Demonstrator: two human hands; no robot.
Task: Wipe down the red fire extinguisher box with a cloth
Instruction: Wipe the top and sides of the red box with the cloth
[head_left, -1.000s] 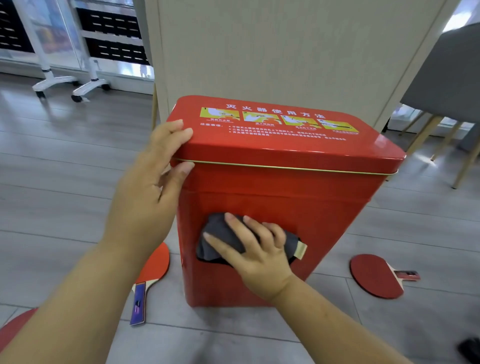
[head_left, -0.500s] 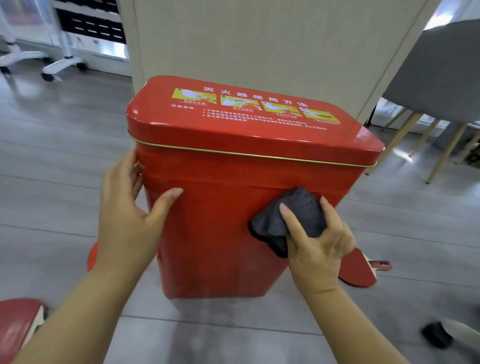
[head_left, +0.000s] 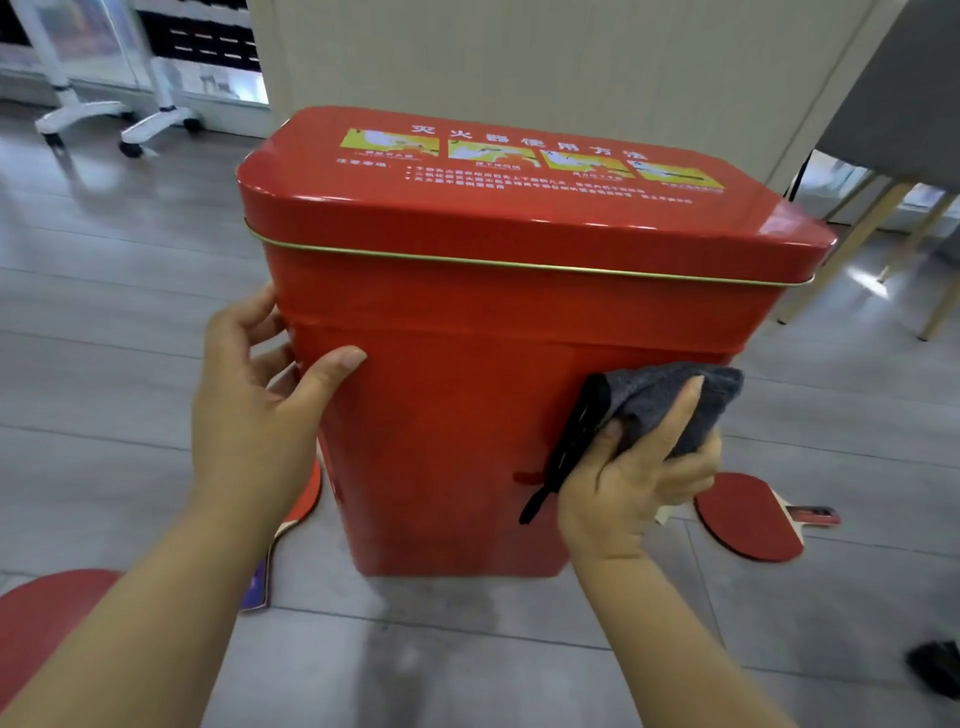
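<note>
The red fire extinguisher box stands upright on the grey floor, its lid printed with yellow pictures and white text. My left hand clasps its left front corner, thumb on the front face and fingers round the side. My right hand grips a dark grey cloth bunched against the right edge of the front face, with a black strip of the cloth hanging down beside my palm.
Red table tennis paddles lie on the floor: one right of the box, one behind its left base, another at the bottom left. A beige panel rises behind the box. Wooden chair legs stand at right; white wheeled stands are far left.
My right hand carried the cloth from the lower middle of the front face up to its right edge. My left hand dropped from the lid's corner to the box's left corner.
</note>
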